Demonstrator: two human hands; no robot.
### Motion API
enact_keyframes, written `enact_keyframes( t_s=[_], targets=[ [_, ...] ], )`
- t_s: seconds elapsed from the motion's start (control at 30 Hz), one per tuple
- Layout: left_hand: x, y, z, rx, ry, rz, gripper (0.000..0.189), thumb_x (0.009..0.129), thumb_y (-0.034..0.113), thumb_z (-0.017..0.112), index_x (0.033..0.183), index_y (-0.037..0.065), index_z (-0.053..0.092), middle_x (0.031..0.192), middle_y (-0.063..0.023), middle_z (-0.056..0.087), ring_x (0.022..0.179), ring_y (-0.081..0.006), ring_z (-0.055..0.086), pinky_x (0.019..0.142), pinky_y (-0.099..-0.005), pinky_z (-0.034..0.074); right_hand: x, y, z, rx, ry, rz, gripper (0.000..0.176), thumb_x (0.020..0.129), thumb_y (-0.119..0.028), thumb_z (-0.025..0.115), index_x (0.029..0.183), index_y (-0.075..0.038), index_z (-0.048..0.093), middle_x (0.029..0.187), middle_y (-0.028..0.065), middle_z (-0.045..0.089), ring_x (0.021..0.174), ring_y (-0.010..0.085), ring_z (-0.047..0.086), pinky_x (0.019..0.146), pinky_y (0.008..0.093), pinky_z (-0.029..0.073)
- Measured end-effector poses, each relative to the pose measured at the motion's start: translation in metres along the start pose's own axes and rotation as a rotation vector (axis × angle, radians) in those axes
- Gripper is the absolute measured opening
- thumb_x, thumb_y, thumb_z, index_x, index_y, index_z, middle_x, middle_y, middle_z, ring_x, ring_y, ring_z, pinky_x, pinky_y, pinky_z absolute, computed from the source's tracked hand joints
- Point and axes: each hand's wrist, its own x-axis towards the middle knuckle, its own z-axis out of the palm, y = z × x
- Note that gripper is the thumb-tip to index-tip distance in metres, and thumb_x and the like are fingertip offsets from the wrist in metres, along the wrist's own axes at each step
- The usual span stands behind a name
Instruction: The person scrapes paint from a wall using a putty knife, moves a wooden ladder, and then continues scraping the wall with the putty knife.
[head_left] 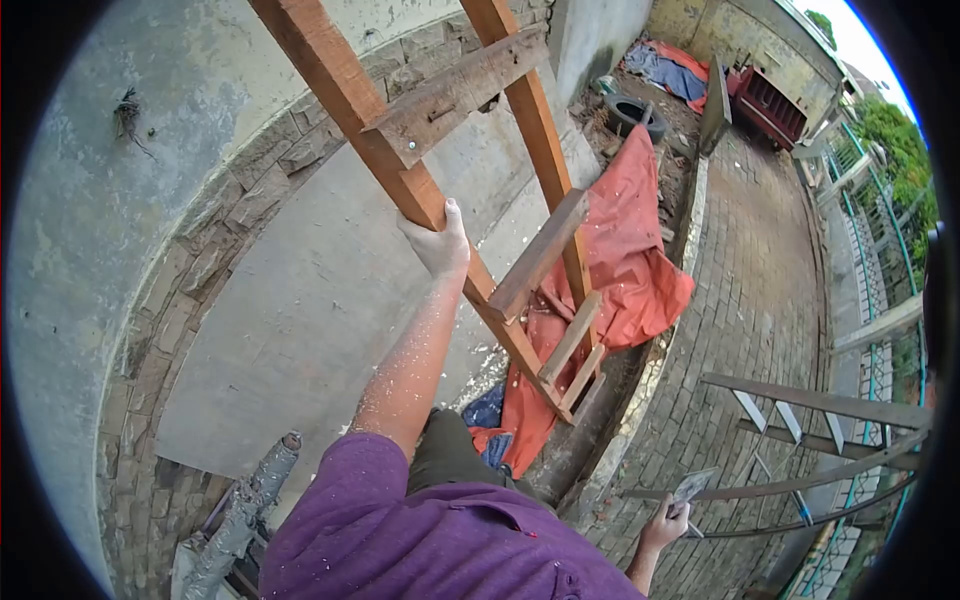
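Note:
My left hand is wrapped round the near rail of a wooden ladder, which slants from the top of the view down to the ground ahead of me. Pale dust or flakes cover that hand and forearm. Low on the right, my right hand holds a putty knife by its handle, its flat blade pointing up and away from my body. Below the ladder's lower rungs lies a crumpled orange tarp, partly hidden by the wood.
A scuffed wall with a stone-clad base curves along the left. On the right, a metal ladder is by the brick paving. A low kerb edges the ground here. Farther off are a tire and a red slatted object.

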Motion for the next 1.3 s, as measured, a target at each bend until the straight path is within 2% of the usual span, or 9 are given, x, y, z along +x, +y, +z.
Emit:
enact_keyframes(
  t_s=[0.07, 0.23, 0.33, 0.7, 0.9, 1.0, 1.1, 1.23, 1.3],
  targets=[
    [-0.003, 0.003, 0.004, 0.065, 0.069, 0.003, 0.081, 0.074, 0.028, 0.075, 0.129, -0.009, 0.030, 0.120, -0.0293, 0.046, 0.109, -0.0410, 0.051, 0.093, -0.0463, 0.044, -0.004, 0.024, -0.011, 0.032, 0.001, 0.022, 0.033, 0.086, -0.015, 0.065, 0.067, -0.001, 0.042, 0.056, 0.0043, 0.037, 0.052, 0.0147, 0.034, 0.049, 0.0318, 0.030],
    [-0.004, 0.008, 0.004, 0.240, 0.086, 0.037, 0.079, 0.073, 0.024, 0.073, 0.130, -0.009, 0.030, 0.119, -0.0284, 0.047, 0.108, -0.0414, 0.052, 0.092, -0.0466, 0.045, 0.008, 0.051, -0.012, -0.005, 0.019, -0.007, 0.029, 0.085, -0.015, 0.066, 0.070, 0.002, 0.048, 0.054, 0.0062, 0.040, 0.050, 0.0158, 0.035, 0.047, 0.0327, 0.032],
    [-0.003, 0.003, 0.007, 0.256, 0.106, 0.023, 0.078, 0.072, 0.020, 0.071, 0.131, -0.010, 0.029, 0.118, -0.0282, 0.048, 0.106, -0.0409, 0.054, 0.091, -0.0451, 0.047, 0.019, 0.055, -0.001, 0.034, -0.029, 0.097, 0.033, 0.088, -0.016, 0.064, 0.068, -0.002, 0.042, 0.058, 0.0014, 0.033, 0.055, 0.0136, 0.029, 0.050, 0.0312, 0.029],
    [-0.009, 0.012, 0.007, 0.373, 0.066, -0.065, 0.081, 0.071, 0.022, 0.069, 0.132, -0.010, 0.026, 0.120, -0.0274, 0.048, 0.107, -0.0386, 0.055, 0.091, -0.0441, 0.048, 0.046, 0.057, 0.042, 0.085, -0.048, 0.089, 0.026, 0.082, -0.014, 0.068, 0.070, -0.001, 0.050, 0.055, 0.0047, 0.039, 0.051, 0.0126, 0.036, 0.049, 0.0302, 0.033],
    [-0.009, 0.017, 0.013, 0.411, 0.100, -0.164, 0.081, 0.072, 0.022, 0.068, 0.132, -0.010, 0.026, 0.121, -0.0261, 0.048, 0.108, -0.0380, 0.054, 0.092, -0.0444, 0.047, 0.109, 0.048, 0.074, 0.078, -0.133, 0.007, 0.019, 0.080, -0.011, 0.068, 0.072, 0.000, 0.054, 0.055, 0.0073, 0.042, 0.050, 0.0147, 0.039, 0.049, 0.0302, 0.035],
    [-0.006, 0.009, 0.012, 0.374, 0.099, -0.114, 0.080, 0.072, 0.021, 0.068, 0.133, -0.010, 0.026, 0.123, -0.0265, 0.047, 0.108, -0.0371, 0.054, 0.092, -0.0441, 0.046, 0.153, 0.035, 0.125, 0.178, -0.184, -0.079, 0.019, 0.079, -0.010, 0.068, 0.071, 0.000, 0.053, 0.054, 0.0076, 0.040, 0.049, 0.0148, 0.038, 0.048, 0.0304, 0.035],
    [-0.006, 0.009, 0.011, 0.326, 0.081, -0.090, 0.076, 0.074, 0.017, 0.067, 0.133, -0.009, 0.026, 0.122, -0.0253, 0.047, 0.108, -0.0344, 0.054, 0.091, -0.0419, 0.047, 0.204, -0.030, 0.212, 0.320, -0.259, -0.156, 0.020, 0.079, -0.012, 0.068, 0.073, 0.000, 0.054, 0.055, 0.0086, 0.043, 0.049, 0.0149, 0.040, 0.049, 0.0314, 0.036],
    [-0.004, 0.002, 0.010, 0.263, 0.121, -0.143, 0.069, 0.076, 0.013, 0.067, 0.130, -0.010, 0.031, 0.118, -0.0223, 0.050, 0.106, -0.0310, 0.056, 0.089, -0.0392, 0.049, 0.269, -0.191, 0.315, 0.583, -0.395, -0.356, 0.023, 0.081, -0.017, 0.068, 0.075, -0.001, 0.053, 0.056, 0.0113, 0.044, 0.049, 0.0162, 0.040, 0.049, 0.0319, 0.038],
    [-0.003, -0.007, 0.008, 0.219, 0.110, -0.136, 0.058, 0.077, 0.006, 0.066, 0.125, -0.010, 0.037, 0.113, -0.0190, 0.054, 0.103, -0.0267, 0.057, 0.087, -0.0371, 0.050, 0.295, -0.265, 0.356, 0.639, -0.430, -0.425, 0.025, 0.081, -0.021, 0.067, 0.075, 0.000, 0.053, 0.058, 0.0149, 0.047, 0.050, 0.0242, 0.046, 0.053, 0.0350, 0.041]
  ],
)
